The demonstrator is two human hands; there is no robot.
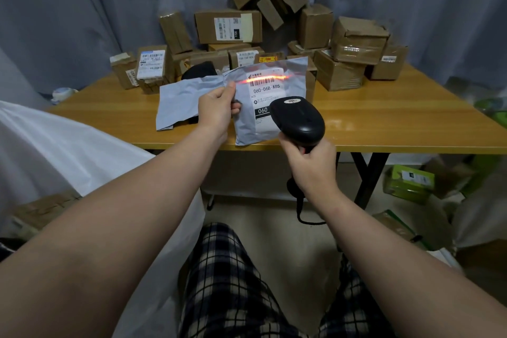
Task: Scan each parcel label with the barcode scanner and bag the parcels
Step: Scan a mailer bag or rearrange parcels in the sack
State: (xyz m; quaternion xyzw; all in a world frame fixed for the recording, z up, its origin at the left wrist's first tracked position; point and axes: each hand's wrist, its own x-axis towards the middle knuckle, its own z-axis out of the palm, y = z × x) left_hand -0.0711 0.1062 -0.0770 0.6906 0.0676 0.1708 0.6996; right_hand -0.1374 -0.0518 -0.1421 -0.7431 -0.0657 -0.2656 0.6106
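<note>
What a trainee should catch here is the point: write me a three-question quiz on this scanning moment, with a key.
1. True or false: the left hand holds the grey parcel up while the scanner's red line crosses the barcode on its label.
2. The barcode scanner is gripped by: A) the left hand, B) the right hand, C) neither hand.
3. Fill the gap: the cardboard boxes are piled at the back of the wooden ____.

Key: 1 true; 2 B; 3 table.
</note>
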